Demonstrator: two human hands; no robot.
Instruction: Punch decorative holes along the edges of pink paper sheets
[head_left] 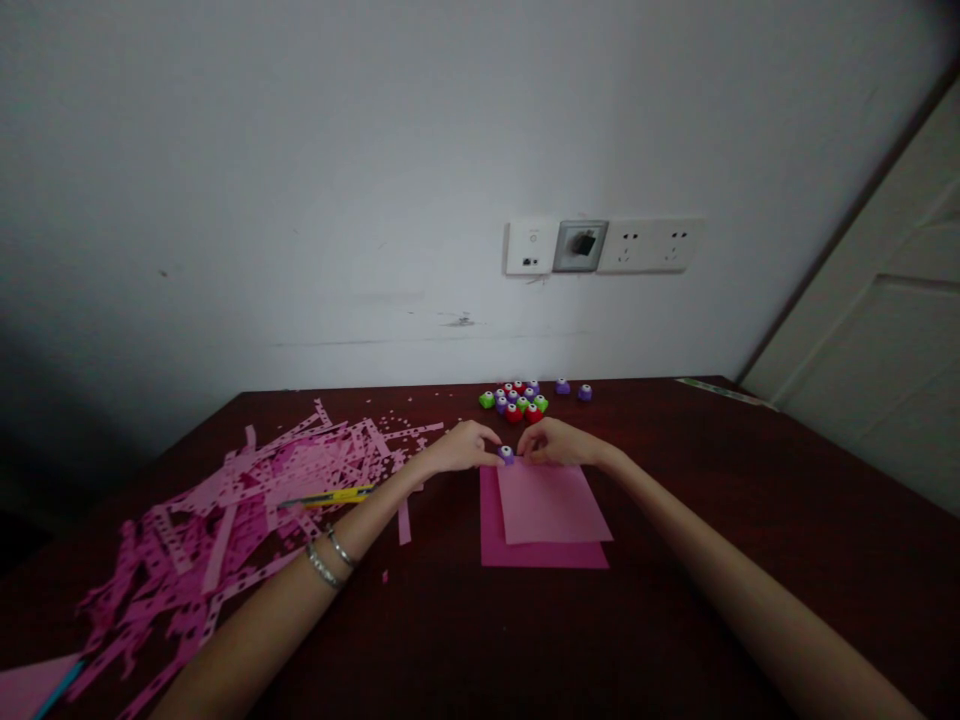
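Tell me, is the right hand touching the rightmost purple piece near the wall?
Apart: the head view shows dark tabletop between the right hand and that purple piece.

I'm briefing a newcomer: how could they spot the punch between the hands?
On the dark table, find two overlapping pink sheets. At their far edge, between left hand and right hand, is the purple punch; all other punches stand farther back.

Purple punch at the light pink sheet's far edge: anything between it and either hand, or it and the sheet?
Nothing visible. The purple punch sits at the far-left corner of the light pink sheet, between left hand and right hand; finger contact is too small to tell. The punch cluster stands farther back, out of the way.
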